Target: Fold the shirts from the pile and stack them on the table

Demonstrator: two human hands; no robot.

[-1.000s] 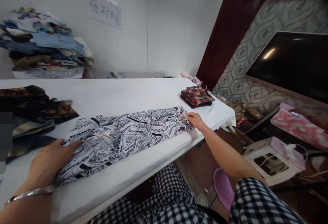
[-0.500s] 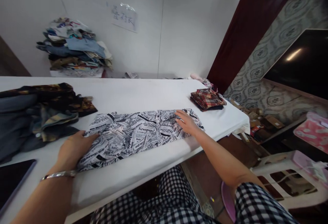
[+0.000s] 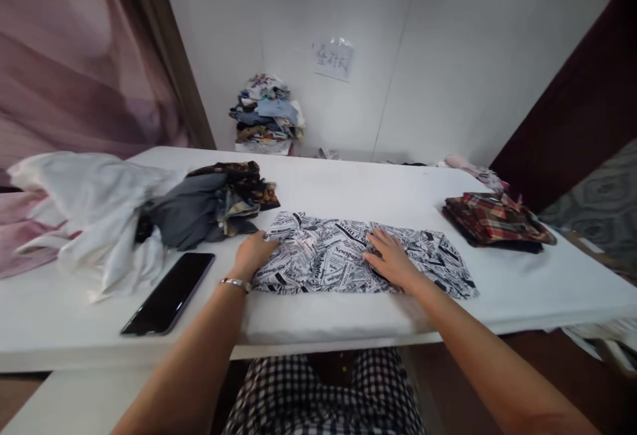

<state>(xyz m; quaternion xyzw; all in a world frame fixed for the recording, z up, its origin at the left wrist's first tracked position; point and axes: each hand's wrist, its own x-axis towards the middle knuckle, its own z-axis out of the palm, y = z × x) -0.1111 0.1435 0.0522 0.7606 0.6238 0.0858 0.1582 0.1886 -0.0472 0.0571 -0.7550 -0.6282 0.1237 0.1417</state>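
A black-and-white newspaper-print shirt lies folded into a long strip near the table's front edge. At its left end, the fingers of my left hand rest on the fabric edge, stretched out. My right hand lies flat on the strip, right of its middle, with fingers spread and pressing lightly on the cloth. Part of the print is covered by that hand.
Left of the shirt lie a phone, a grey garment and a crumpled white cloth. Folded plaid shirts are stacked on the right. A tall clothes pile stands by the wall beyond the white table.
My view has swung left, bringing the whole phone and the white cloth into sight. My right hand has shifted left along the shirt, so more fabric shows to its right.
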